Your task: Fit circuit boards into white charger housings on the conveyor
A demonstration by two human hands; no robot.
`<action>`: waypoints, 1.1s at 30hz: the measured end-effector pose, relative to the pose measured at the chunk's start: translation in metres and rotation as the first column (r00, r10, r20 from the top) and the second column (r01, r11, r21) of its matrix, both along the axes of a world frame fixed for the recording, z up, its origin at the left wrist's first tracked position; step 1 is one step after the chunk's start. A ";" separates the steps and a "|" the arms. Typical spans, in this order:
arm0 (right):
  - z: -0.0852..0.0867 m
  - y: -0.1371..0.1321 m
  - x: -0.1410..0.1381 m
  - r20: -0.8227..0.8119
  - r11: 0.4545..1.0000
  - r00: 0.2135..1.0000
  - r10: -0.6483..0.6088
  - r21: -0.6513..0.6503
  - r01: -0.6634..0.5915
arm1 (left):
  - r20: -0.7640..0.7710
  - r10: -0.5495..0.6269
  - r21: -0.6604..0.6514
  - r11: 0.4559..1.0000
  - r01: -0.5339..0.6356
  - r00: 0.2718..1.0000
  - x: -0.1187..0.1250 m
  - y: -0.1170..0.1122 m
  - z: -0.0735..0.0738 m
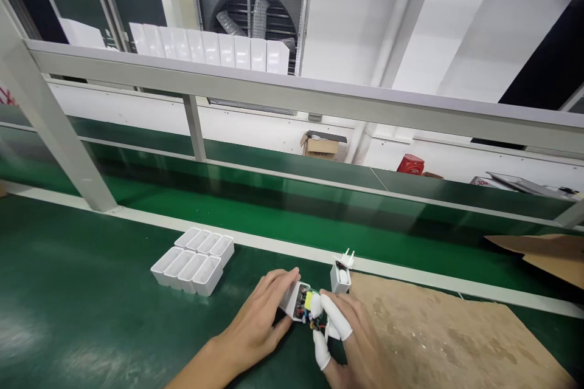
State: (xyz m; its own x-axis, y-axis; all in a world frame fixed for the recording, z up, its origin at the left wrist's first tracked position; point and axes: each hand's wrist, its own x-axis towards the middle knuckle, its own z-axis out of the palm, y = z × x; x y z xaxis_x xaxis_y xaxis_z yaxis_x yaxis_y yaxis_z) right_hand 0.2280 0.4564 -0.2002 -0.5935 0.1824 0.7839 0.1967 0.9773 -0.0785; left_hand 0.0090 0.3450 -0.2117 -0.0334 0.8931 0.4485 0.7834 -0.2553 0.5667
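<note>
1. At the bottom centre of the frame, the left hand (255, 331) lies over a white charger shell (292, 299), its fingers curled around the shell and pinching it from the left side.
2. The right hand (360, 346) comes in from the lower right; white finger cots (335, 319) cover at least two of its fingers, and these press against a small circuit board (309, 307) with a yellow part that sits at the open end of the shell.
3. Shell and board are held just above the green table (82, 304), between the two hands.
4. Just beyond the right hand, touching or nearly touching it, stands a white plug cap (341, 273) with two metal prongs pointing up.
5. To the left of the hands, well apart, eight empty white shells (194, 260) stand in two rows of four, open side up.
6. A brown cardboard sheet (438, 334) lies on the table at the lower right, under the right hand's edge.
7. Across the middle of the frame runs a green conveyor belt (283, 206), with a grey metal rail (292, 97) above it.
</note>
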 end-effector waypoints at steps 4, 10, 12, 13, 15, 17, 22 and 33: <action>-0.006 0.001 0.000 -0.007 0.999 1.000 -0.006 -0.034 0.006 | -0.004 -0.006 -0.014 1.000 0.006 1.000 0.000 0.000 0.001; 0.003 0.002 -0.002 -0.032 1.000 0.999 0.003 0.011 -0.002 | -0.017 -0.006 -0.001 1.000 0.006 1.000 0.001 0.000 0.003; 0.004 0.003 -0.002 -0.031 1.000 1.000 -0.006 0.022 0.007 | -0.022 -0.004 -0.006 1.000 0.004 1.000 0.001 0.000 0.003; 0.004 0.003 -0.002 -0.025 1.000 1.000 -0.005 0.023 0.006 | -0.024 -0.003 -0.010 1.000 0.003 1.000 0.001 0.000 0.002; 0.002 0.004 0.000 -0.008 1.000 1.000 0.003 0.020 -0.003 | -0.023 0.003 -0.022 1.000 -0.004 1.000 0.001 0.000 0.002; -0.003 0.004 0.001 0.004 1.000 1.000 0.017 -0.010 -0.017 | -0.015 0.008 -0.040 0.999 -0.009 1.000 0.001 0.000 0.002; -0.015 0.005 0.003 0.012 0.996 0.998 0.054 -0.068 -0.053 | 0.000 0.001 -0.059 0.998 -0.001 1.000 0.001 0.001 0.002; 0.006 0.003 0.002 0.010 1.000 1.000 0.022 0.022 -0.023 | 0.007 0.010 -0.062 0.998 -0.010 1.000 0.001 0.001 0.002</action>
State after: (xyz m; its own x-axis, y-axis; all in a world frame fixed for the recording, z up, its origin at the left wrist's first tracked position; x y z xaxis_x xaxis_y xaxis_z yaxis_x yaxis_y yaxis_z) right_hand 0.2296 0.4595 -0.1945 -0.6047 0.1520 0.7818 0.1753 0.9829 -0.0555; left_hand 0.0099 0.3463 -0.2100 -0.0455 0.9190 0.3917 0.7818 -0.2113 0.5867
